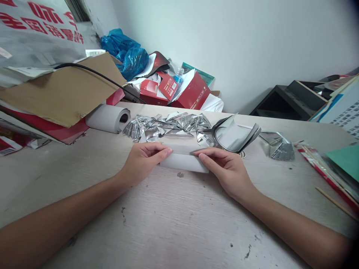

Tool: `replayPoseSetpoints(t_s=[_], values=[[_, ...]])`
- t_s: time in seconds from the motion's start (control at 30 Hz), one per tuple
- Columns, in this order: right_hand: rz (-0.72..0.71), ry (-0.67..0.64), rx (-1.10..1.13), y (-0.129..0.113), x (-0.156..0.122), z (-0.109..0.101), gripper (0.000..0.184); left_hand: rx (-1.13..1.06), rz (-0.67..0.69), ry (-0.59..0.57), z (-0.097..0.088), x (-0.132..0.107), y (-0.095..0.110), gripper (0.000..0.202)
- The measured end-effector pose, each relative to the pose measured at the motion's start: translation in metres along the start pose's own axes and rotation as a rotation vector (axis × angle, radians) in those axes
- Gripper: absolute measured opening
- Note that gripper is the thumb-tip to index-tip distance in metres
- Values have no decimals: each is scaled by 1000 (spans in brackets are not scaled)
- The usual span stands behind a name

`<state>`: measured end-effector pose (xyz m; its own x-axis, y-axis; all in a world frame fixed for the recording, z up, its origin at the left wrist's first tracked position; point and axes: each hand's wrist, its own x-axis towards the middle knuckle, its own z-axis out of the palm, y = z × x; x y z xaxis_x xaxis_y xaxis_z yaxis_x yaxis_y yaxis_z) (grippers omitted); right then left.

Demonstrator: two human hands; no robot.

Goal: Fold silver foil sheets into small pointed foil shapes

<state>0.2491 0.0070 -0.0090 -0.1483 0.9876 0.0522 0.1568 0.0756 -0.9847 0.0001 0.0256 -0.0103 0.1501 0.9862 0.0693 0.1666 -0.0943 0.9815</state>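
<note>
Currently, left hand [146, 160] pinches the left end of a creased white strip [183, 163], thumb pressed close to fingers. Right hand [226, 168]: same narrow pinch at the right end. Strip lies crosswise between them, before folded silver foil [179, 125]; cannot tell whether it touches the table [157, 224].

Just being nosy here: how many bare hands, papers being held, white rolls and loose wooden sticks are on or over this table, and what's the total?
Hands: 2 (left hand, right hand)
Held papers: 1 (folded white paper, between both hands)
White rolls: 1 (white roll)
Loose wooden sticks: 1 (thin wooden stick)
Total: 5
</note>
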Motion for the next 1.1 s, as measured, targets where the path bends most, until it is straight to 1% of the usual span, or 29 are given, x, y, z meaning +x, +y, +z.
replayPoseSetpoints(t_s=[0.07,0.17,0.33,0.57,0.67,0.77,0.9,1.1], values=[[2,11,-14,0,0,0,29,-13,26,-22,0,0,1,20],[39,-8,-8,1,0,1,31,-35,30,-38,0,-1,0,17],[37,-28,1,3,1,1,35,-74,-38,-67,0,-1,0,28],[20,-89,-26,5,2,0,38,-111,-71,-138,0,-2,4,33],[46,-73,-99,3,1,1,39,-101,-104,-115,1,-3,5,36],[81,-47,-172,2,1,1,38,-88,-106,-95,2,-3,5,37],[87,-35,-173,0,0,2,37,-75,-103,-61,3,-3,5,36],[100,-2,-178,-1,0,2,39,-63,-94,-12,4,-3,2,32]])
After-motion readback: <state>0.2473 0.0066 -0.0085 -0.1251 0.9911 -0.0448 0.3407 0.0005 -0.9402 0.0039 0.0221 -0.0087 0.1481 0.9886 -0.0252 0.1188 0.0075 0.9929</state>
